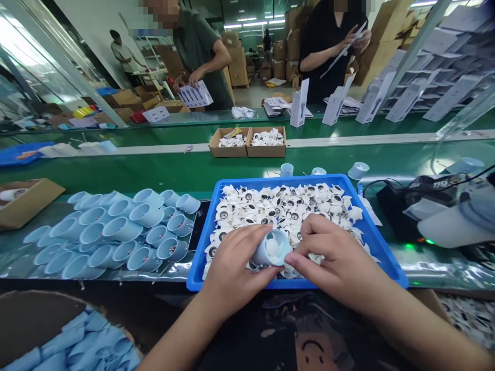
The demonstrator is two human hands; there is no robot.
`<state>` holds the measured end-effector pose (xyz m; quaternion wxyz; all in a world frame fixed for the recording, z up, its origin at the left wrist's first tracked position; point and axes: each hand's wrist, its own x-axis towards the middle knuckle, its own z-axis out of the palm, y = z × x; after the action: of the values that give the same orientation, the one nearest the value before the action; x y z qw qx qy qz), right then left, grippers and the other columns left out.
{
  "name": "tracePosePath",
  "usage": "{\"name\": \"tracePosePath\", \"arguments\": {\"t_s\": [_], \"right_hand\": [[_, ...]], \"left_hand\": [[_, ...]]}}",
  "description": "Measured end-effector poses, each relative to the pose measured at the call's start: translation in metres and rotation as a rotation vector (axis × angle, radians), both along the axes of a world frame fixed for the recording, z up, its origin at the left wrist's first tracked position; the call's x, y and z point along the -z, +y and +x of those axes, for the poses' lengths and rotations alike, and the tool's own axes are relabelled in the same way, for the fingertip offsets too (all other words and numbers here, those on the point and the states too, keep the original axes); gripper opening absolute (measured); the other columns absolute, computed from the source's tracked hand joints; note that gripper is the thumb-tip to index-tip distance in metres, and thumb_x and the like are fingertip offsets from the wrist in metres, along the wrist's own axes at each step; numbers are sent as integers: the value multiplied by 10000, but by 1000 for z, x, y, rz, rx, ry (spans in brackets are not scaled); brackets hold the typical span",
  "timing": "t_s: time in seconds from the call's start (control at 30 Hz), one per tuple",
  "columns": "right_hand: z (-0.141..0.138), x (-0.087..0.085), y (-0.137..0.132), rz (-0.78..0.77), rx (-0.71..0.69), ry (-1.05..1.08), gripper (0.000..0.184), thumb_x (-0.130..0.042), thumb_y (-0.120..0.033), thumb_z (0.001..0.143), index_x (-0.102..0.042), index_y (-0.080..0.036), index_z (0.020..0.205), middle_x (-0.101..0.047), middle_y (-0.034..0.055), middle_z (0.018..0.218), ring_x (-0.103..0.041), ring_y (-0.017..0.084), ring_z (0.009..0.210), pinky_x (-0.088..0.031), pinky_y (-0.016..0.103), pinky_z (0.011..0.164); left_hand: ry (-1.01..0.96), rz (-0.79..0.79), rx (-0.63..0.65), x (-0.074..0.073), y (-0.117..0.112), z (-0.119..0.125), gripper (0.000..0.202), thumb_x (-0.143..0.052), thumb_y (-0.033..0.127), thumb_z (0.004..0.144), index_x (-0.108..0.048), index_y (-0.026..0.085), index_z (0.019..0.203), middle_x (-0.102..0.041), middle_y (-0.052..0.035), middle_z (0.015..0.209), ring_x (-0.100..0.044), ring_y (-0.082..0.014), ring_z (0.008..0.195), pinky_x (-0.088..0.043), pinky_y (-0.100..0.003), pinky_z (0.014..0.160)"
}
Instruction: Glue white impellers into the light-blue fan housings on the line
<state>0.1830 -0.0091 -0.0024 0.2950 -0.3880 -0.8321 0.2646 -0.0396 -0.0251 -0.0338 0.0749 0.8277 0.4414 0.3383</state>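
Observation:
My left hand (240,263) is wrapped round a light blue plastic cup-shaped housing (285,249), tilted with its mouth towards the right. Inside the housing sits a small white fan blade (271,248). Close by its rim is my right hand (332,255), fingers curled and thumb tip at the rim; whatever those fingers pinch is hidden. Beneath both hands stands a blue tray (386,257), filled with many white fan blades (266,198) with dark round hubs. To the left, light blue housings (119,226) lie piled on their sides in rows.
Two cardboard boxes (266,151) of white parts stand beyond the tray. A dark device with a green light (429,241) is at right. Below left, a bin holds blue parts (88,340). Across the green bench (166,172), two people handle printed cartons; upright white cartons (297,108) stand there.

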Motion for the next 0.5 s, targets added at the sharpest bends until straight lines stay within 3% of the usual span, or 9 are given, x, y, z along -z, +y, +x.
{"name": "tracePosePath", "arguments": {"t_s": [0.07, 0.13, 0.17, 0.27, 0.37, 0.5], "right_hand": [[2, 4, -3, 54, 18, 31, 152, -647, -355, 931, -712, -246, 1016, -510, 56, 1001, -532, 203, 939, -452, 373, 807], [4, 9, -6, 85, 2, 9, 388, -707, -356, 882, -630, -280, 1255, -495, 87, 1178, -510, 254, 1085, -450, 448, 917], [7, 12, -6, 97, 3, 0, 435, -719, -347, 870, -607, -293, 1287, -490, 90, 1205, -505, 265, 1106, -446, 470, 938], [24, 17, -7, 152, 64, 66, 168, -646, -304, 916, -666, -256, 1075, -520, 73, 1050, -541, 226, 981, -486, 411, 849], [50, 18, -12, 295, 135, 158, 130, -600, -242, 916, -641, -233, 1039, -514, 82, 1019, -557, 211, 960, -519, 349, 801], [80, 32, -34, 483, 242, 220, 282, -645, -146, 832, -657, -250, 1094, -547, 100, 1076, -608, 227, 997, -565, 313, 823]], "left_hand": [[-12, -17, -30, 1, 2, -2, 577, -726, 373, 854, -485, 247, 1362, -645, -97, 1289, -598, -276, 1180, -491, -466, 998], [2, -14, 0, -1, 5, -2, 588, -733, 386, 847, -482, 253, 1362, -649, -95, 1269, -606, -273, 1157, -498, -464, 982], [24, -4, 38, -4, 8, -2, 601, -739, 394, 842, -479, 254, 1365, -650, -94, 1260, -605, -275, 1150, -496, -468, 981], [131, 35, 124, -17, 28, -5, 615, -760, 405, 822, -496, 262, 1359, -617, -99, 1281, -569, -295, 1183, -462, -501, 1014], [245, -7, 47, -35, 74, -9, 545, -727, 422, 836, -538, 265, 1323, -591, -90, 1243, -562, -294, 1166, -470, -479, 997], [396, -169, -166, -46, 167, -6, 552, -643, 315, 868, -470, 183, 1376, -490, -121, 1387, -499, -283, 1282, -418, -416, 1078]]}}
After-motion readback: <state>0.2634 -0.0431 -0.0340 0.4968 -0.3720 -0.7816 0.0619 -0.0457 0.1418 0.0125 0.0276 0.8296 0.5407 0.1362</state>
